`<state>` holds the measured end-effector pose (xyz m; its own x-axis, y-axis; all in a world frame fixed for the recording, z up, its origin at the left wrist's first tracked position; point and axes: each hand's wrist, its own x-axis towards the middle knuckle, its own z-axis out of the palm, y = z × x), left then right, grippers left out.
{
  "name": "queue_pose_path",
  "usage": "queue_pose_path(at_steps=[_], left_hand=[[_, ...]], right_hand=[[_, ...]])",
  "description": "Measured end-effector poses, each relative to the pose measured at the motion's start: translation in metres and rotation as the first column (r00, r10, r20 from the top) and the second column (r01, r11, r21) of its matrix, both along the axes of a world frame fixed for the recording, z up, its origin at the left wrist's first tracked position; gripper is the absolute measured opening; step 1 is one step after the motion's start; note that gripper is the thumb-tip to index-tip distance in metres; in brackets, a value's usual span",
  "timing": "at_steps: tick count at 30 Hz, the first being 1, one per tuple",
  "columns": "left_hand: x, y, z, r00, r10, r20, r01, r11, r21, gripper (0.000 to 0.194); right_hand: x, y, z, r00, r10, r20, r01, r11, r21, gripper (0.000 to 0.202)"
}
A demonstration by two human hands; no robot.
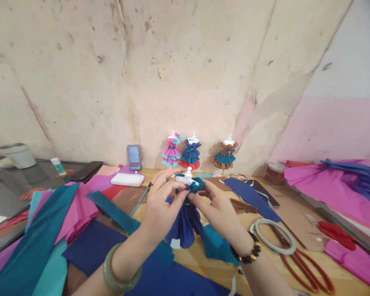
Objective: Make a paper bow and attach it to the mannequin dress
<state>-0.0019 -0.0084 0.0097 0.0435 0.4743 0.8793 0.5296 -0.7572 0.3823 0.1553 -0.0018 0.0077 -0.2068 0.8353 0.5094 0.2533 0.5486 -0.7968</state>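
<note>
Between my hands stands a miniature white dress form (188,174) wearing a crepe-paper dress (186,225), its skirt dark blue and gathered. Teal paper (197,184) wraps its upper body. My left hand (166,197) pinches the bodice from the left, thumb near the front. From the other side, my right hand (217,201) presses thumb and fingers on the teal paper. Both hands are closed on the dress; some fingertips are hidden behind it. A teal paper piece (218,244) lies under my right wrist.
Three finished-looking paper dresses on stands (172,152) line the wall. Orange-handled scissors (308,267) and a tape roll (275,235) lie at right. Coloured paper strips (40,238) cover the left. A phone (133,158), white case (127,179) and glue stick (58,166) stand farther back.
</note>
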Motion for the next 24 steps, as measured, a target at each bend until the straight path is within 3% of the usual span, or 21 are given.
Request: queue_pose_path(at_steps=[4,7,11,17,24], left_hand=[[-0.0003,-0.0016,-0.0005,0.985,0.130,-0.116,-0.101,0.968,0.229,0.013],[-0.0010,-0.0035,-0.0029,0.965,0.194,-0.174,-0.130,0.938,0.322,0.017],[-0.0012,-0.0049,-0.0044,0.953,0.206,-0.223,-0.117,0.928,0.355,0.017],[0.0014,-0.0065,-0.0004,0.976,0.145,-0.164,-0.081,0.935,0.346,0.016],[0.0005,-0.0087,-0.0016,0.912,0.279,-0.302,-0.112,0.875,0.472,0.014]], right_hand=[[0.0001,0.0004,-0.0009,1.000,0.005,-0.020,-0.005,1.000,-0.009,0.024],[-0.0001,0.0001,-0.0006,1.000,0.006,-0.025,-0.006,1.000,-0.019,0.021],[0.0000,-0.0003,-0.0005,1.000,0.009,-0.024,-0.010,1.000,-0.026,0.022],[-0.0001,-0.0012,-0.0011,1.000,0.019,-0.011,-0.020,0.999,-0.027,0.023],[-0.0006,-0.0020,-0.0006,1.000,0.009,-0.005,-0.009,1.000,-0.015,0.026]])
